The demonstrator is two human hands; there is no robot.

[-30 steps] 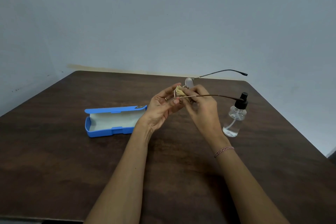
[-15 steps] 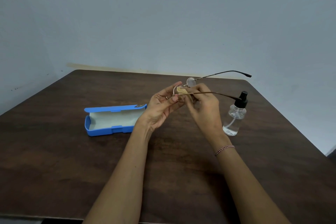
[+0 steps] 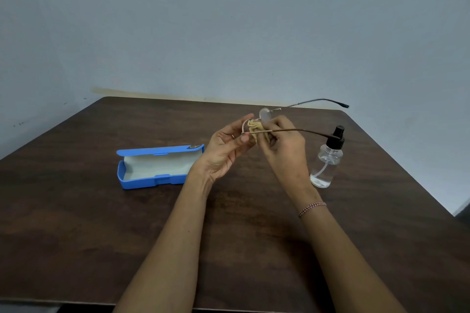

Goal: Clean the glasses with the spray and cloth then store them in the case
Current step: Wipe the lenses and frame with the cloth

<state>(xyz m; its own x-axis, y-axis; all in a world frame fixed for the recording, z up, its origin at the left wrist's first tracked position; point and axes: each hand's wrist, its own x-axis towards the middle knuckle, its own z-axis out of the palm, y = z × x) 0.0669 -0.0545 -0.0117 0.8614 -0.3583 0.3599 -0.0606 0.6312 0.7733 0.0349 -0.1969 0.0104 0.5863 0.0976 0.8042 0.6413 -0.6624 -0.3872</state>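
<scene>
Thin wire-frame glasses with clear lenses [image 3: 265, 115] are held up above the dark brown wooden desk [image 3: 76, 211], approx. midway between the open blue plastic case [image 3: 157, 169] on the left & the clear spray bottle with a black pump top [image 3: 324, 164] on the right. Both temples are unfolded & point right; the nearer 1 crosses in front of the pump head.

The left hand [image 3: 226, 150] steadies the frame: its thumb & fingers [image 3: 244, 138] pinch the rim of the near lens. The right hand [image 3: 286, 152] has its fingers closed on the bunched beige cloth [image 3: 254, 125], pressing it onto that lens.

Vs. 1 s ago, little has moved: hands, case & bottle sit in much the same spots. The cloth has changed, though. It was a tight wad at the lens & is now looser, w/ a fold hanging below the near temple. The frame has tipped slightly too.

That reads as rubbing strokes in progress, so the wipe stage isn't done. The far lens has no cloth on it & is prob. next. Storing hasn't begun: the temples need folding 1st, then the glasses go into the case.
</scene>
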